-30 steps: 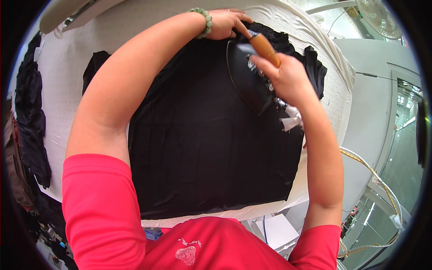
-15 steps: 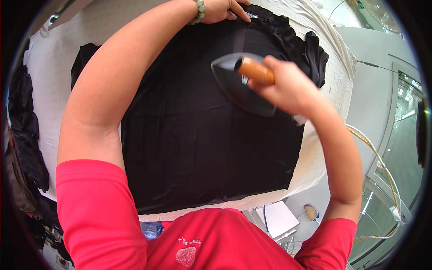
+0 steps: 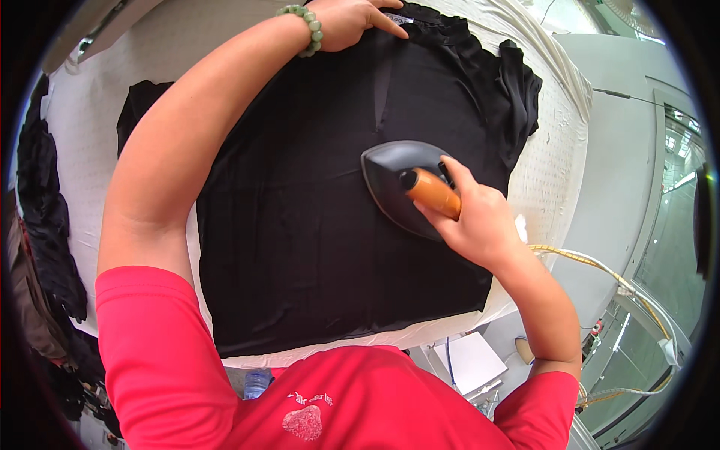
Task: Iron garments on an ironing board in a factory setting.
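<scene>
A black garment (image 3: 300, 225) lies spread flat on a white padded ironing table (image 3: 135, 52). My right hand (image 3: 480, 221) grips the orange handle of a dark grey iron (image 3: 397, 180), which rests sole down on the garment's right middle. My left hand (image 3: 352, 19), a green bead bracelet on its wrist, presses on the garment's collar at the far edge.
More dark clothing (image 3: 45, 217) hangs off the table's left side. A braided yellow cord (image 3: 600, 274) runs off to the right, beside a grey cabinet (image 3: 622, 150). White paper (image 3: 469, 360) and a plastic bottle (image 3: 256, 381) lie below the table's near edge.
My right hand has drawn the iron from the collar area down toward me, to the garment's middle right. My left hand stays on the collar.
</scene>
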Tool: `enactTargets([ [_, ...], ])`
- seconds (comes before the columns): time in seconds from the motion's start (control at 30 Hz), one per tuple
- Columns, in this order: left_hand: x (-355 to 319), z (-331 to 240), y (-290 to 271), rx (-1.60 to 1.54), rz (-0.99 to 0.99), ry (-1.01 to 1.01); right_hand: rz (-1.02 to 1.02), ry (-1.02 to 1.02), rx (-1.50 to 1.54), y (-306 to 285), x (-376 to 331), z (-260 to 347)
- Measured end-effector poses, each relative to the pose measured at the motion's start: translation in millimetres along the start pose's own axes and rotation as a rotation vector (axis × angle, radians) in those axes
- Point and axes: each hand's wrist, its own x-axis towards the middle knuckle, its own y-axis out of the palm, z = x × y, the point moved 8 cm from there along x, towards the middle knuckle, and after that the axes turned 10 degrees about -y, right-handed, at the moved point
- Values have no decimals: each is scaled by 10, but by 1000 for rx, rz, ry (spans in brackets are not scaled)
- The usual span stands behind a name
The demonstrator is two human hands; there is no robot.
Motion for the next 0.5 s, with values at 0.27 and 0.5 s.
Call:
enactTargets([
  [0.27, -73, -74, -26, -37, -45, 73, -79, -140, -220, -104, 496, 109],
  [0.5, -719, -844, -546, -99, -532, -237, -99, -120, -115, -227, 753, 122],
])
